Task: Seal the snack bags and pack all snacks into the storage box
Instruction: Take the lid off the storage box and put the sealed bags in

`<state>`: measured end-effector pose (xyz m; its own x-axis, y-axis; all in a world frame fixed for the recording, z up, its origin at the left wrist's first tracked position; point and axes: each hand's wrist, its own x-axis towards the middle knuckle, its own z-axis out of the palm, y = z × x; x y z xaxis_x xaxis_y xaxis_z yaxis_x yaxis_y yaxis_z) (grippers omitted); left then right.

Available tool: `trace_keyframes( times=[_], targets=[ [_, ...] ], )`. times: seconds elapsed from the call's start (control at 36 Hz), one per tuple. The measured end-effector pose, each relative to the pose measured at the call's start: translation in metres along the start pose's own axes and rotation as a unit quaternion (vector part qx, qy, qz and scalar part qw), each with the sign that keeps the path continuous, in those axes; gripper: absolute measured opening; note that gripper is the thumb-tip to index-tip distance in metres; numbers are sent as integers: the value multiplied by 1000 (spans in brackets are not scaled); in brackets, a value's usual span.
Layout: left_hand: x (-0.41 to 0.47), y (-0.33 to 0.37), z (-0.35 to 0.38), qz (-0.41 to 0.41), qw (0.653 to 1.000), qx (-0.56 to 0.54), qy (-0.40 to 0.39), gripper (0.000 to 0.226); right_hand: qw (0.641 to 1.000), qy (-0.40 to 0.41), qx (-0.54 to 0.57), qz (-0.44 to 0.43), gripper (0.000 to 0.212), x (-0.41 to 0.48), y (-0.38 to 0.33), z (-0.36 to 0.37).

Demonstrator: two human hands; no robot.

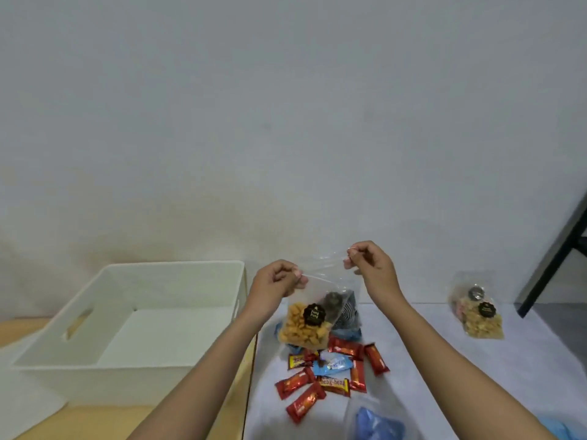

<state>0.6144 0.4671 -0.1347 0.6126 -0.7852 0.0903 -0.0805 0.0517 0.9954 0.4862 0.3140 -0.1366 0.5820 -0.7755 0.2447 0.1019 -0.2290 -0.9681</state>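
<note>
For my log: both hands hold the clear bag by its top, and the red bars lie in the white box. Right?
No. The head view shows the red bars on the table beside the box, not in it. The left hand and right hand hold the bag by its top.

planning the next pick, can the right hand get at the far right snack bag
Probably not yet: the right hand and left hand both pinch the raised zip bag. Once it lets go, nothing seems to block the far snack bag.
</note>
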Motion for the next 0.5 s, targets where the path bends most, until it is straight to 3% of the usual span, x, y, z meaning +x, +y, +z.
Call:
trace_keyframes(
  times=[0.31, 0.5],
  targets=[
    [-22, 39, -141, 32, 982, -60, 174, 5, 992, -109, 34, -54, 14, 27, -56, 134],
    [-23, 15, -217, 5, 973, -66, 220, 2, 987, -153, 43, -15, 15, 38, -46, 217]
  ],
)
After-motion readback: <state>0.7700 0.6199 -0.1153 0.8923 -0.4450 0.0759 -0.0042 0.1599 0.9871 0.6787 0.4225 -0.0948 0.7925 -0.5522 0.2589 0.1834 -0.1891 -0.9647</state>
